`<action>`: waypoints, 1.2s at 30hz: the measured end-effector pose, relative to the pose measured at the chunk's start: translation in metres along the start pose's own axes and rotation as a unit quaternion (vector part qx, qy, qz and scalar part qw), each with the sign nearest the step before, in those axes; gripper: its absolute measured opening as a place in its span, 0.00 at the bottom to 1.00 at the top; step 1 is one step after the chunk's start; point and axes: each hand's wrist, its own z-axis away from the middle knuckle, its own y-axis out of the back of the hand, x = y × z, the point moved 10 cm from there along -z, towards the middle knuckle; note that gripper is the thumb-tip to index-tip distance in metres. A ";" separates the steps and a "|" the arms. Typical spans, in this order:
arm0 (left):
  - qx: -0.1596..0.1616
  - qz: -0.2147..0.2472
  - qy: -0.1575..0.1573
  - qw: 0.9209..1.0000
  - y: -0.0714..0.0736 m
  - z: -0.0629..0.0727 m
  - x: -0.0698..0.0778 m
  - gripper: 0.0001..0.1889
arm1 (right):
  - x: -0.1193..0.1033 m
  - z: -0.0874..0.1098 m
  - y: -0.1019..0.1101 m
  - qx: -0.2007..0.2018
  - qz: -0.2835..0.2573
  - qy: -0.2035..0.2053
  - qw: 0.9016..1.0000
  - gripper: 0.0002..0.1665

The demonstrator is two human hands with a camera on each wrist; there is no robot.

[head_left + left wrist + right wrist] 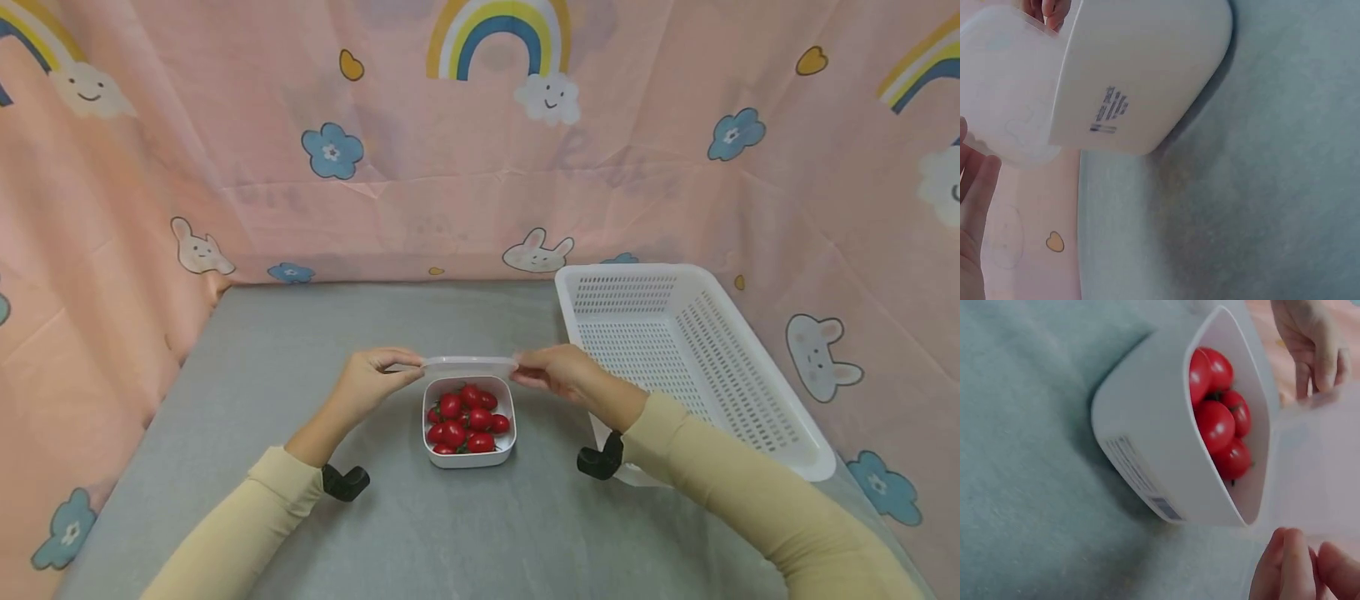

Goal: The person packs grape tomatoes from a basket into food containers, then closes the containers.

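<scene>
Between both hands a translucent lid [468,364] stands tilted up at the far rim of a white food container [469,460]. The container holds several red cherry tomatoes [467,419] with green stems. My left hand [367,383] pinches the lid's left edge between thumb and fingers. At the opposite edge, my right hand [561,373] pinches the lid the same way. In the left wrist view, dark print marks the container's side [1141,81]. The right wrist view shows the tomatoes [1216,425] below the rim and the lid [1316,469] beyond it.
A large white perforated basket [765,392] stands on the grey table [285,333] at the right, partly behind my right forearm. Pink printed cloth [420,217] hangs around the back and sides. A black wrist mount [347,482] sits on each wrist.
</scene>
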 end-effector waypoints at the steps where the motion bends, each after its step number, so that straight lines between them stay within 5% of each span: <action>1: 0.000 0.003 -0.003 1.000 0.000 0.002 0.000 0.10 | 0.001 0.001 0.000 0.002 0.010 0.002 1.000 0.21; 7: 0.000 0.031 0.000 1.000 -0.006 0.012 -0.005 0.09 | 0.006 0.006 -0.001 0.024 0.076 0.026 0.996 0.19; 21: 0.060 0.072 0.165 0.982 -0.019 0.036 -0.031 0.12 | 0.014 0.014 -0.008 0.022 0.158 0.048 0.986 0.19; 36: 0.057 0.146 0.216 0.964 -0.031 0.044 -0.044 0.15 | 0.032 0.014 -0.004 0.043 0.094 0.027 0.994 0.15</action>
